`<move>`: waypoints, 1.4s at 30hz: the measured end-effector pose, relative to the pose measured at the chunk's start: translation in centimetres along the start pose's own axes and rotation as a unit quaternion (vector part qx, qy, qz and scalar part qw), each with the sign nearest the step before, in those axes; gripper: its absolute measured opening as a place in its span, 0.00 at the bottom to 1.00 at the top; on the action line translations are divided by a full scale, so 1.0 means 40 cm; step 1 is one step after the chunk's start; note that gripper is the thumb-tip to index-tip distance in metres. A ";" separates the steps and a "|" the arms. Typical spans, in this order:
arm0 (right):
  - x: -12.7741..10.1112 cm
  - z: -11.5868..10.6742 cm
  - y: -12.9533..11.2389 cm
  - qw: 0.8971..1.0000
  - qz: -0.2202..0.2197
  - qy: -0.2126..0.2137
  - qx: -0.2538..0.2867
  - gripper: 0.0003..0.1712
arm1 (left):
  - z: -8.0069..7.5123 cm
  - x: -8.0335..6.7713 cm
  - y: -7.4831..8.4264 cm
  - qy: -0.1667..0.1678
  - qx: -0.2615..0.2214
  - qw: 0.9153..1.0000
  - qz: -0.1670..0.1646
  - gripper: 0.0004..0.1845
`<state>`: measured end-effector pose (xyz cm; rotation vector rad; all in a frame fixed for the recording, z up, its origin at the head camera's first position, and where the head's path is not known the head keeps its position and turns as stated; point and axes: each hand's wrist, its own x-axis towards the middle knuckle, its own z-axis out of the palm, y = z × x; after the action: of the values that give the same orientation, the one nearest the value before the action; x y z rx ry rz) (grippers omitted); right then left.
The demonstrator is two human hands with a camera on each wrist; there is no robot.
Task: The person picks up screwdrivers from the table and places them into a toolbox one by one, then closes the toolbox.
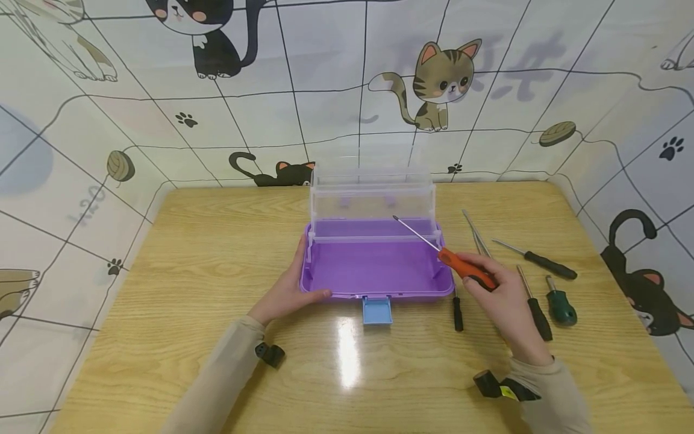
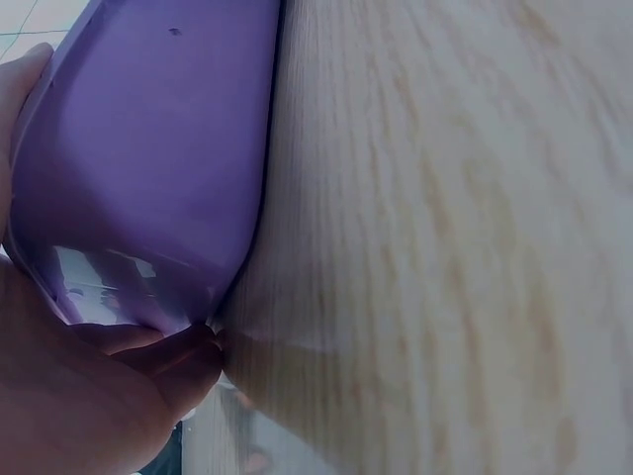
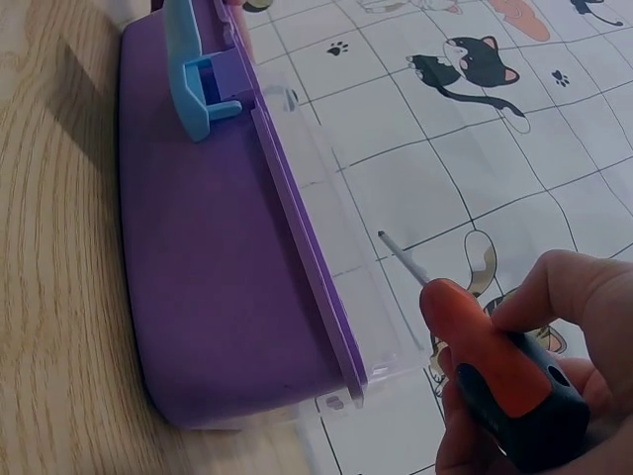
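Observation:
An empty purple toolbox [image 1: 374, 268] stands on the table with its clear lid [image 1: 374, 205] raised and its light blue latch [image 1: 376, 311] hanging at the front. My left hand [image 1: 284, 293] grips the left front corner, thumb along the front rim and fingers around the end; the left wrist view shows fingertips low on the wall near the tabletop. In my right hand [image 1: 506, 301] is a screwdriver with an orange and black handle [image 3: 490, 361], held above the box's right end. Its thin shaft [image 1: 414, 232] slants up and left over the inside of the box.
Right of the box lie several tools: a black-handled screwdriver [image 1: 550, 265], another nearer me [image 1: 538, 319], a stubby green one [image 1: 562, 307] and a small black-handled one [image 1: 458, 314]. Thin metal shafts [image 1: 473, 226] show partly behind my right hand. A cat-patterned cloth [image 1: 331, 120] hangs around the table.

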<state>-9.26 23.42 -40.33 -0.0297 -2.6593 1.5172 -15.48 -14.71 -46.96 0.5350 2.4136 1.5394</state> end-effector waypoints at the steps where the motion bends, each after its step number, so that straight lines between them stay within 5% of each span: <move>1: 0.000 0.001 0.000 1.000 0.002 -0.003 0.001 0.22 | 0.000 0.000 0.000 0.000 0.000 1.000 0.000 0.68; 42: 0.027 0.065 -0.019 0.993 -0.048 -0.097 0.056 0.23 | -0.001 -0.002 -0.001 0.000 -0.004 1.000 -0.005 0.68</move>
<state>-10.52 20.88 -40.93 0.2610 -2.6669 1.7174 -15.41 -14.78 -46.97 0.5206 2.4050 1.5448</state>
